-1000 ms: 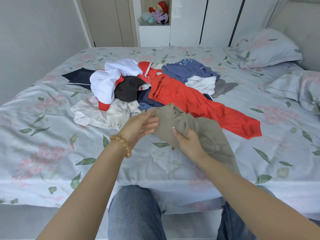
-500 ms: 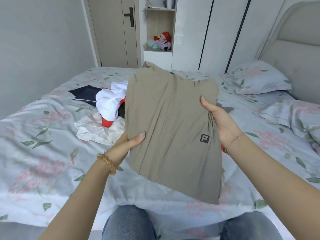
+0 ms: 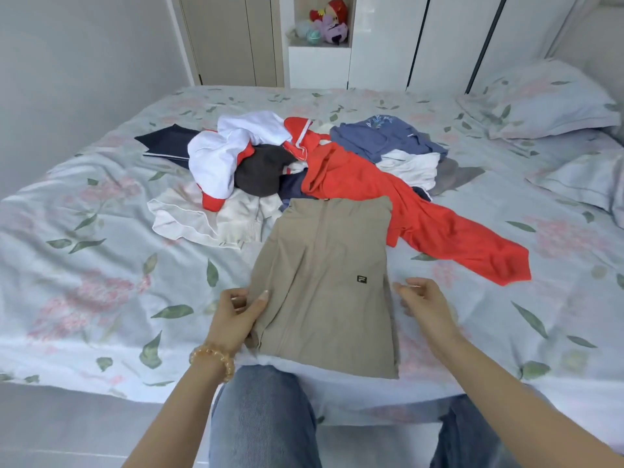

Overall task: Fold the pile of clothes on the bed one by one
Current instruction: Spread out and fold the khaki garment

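While left hand (image 3: pixel 236 315) pinches, one khaki garment (image 3: pixel 324 285) lies.

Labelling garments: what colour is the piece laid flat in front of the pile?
Khaki-tan garment, with a small dark logo patch; head view, the only one.

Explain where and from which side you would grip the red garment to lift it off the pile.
Probably grip the red garment at its long free end, coming from the person's right. That end trails flat onto the bare sheet, clear of the pile, while its collar end lies tangled among other clothes.
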A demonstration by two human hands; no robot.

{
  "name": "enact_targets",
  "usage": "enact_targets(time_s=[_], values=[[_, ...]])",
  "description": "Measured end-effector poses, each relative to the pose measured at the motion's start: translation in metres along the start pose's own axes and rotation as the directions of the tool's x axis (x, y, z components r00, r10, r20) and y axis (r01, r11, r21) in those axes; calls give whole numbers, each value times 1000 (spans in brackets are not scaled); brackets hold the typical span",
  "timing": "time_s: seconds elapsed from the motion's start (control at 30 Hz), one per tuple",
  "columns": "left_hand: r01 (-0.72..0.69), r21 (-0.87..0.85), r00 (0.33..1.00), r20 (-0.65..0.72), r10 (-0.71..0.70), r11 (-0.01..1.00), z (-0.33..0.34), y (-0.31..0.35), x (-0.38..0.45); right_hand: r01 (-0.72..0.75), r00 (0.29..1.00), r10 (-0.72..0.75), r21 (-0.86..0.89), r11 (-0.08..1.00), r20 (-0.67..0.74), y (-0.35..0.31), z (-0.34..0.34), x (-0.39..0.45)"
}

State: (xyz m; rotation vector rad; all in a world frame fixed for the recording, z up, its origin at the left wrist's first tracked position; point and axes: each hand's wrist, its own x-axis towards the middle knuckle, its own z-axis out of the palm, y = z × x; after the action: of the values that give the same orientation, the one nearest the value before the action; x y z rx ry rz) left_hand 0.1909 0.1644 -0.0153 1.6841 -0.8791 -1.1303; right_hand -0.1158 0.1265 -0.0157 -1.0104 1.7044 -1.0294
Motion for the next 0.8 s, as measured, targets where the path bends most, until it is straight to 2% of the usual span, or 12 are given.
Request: enact_targets(time_s=[0.1,0.17,0.23,0.3,0.43,0.6,0.67,0.73,0.8], values=[[-9,106,999,44,5,994,-9,-7,-22,33,987,-19,-90,995,158,11,-6,-45],[11,84,997,75,-18,996,-13,-13,-33,74,974,-39,-148,986,223,16,-6,-62],[43,-1,991,128,-42,999,-16,-18,-42,173,961,-119,-207,963,249,21,-3,-74],[57,-117,989,146,-39,992,-19,-25,-48,255,952,-198,-249,934,235,30,2,-80],[50,-192,996,82,-35,980,-17,-31,-57,275,954,-246,-174,946,171,39,5,-88],[-161,-286,987,-68,147,945,-31,-25,-61,271,960,-274,55,961,57,36,-31,-88],[-185,-306,983,-62,174,934,-35,-28,-63,242,966,-244,29,970,82,42,-43,-90],[-102,-255,994,15,109,962,-33,-37,-64,194,970,-178,-84,978,168,50,-43,-91],[21,-106,996,93,-12,994,-31,-46,-62,193,969,-151,-222,956,195,55,-40,-93]])
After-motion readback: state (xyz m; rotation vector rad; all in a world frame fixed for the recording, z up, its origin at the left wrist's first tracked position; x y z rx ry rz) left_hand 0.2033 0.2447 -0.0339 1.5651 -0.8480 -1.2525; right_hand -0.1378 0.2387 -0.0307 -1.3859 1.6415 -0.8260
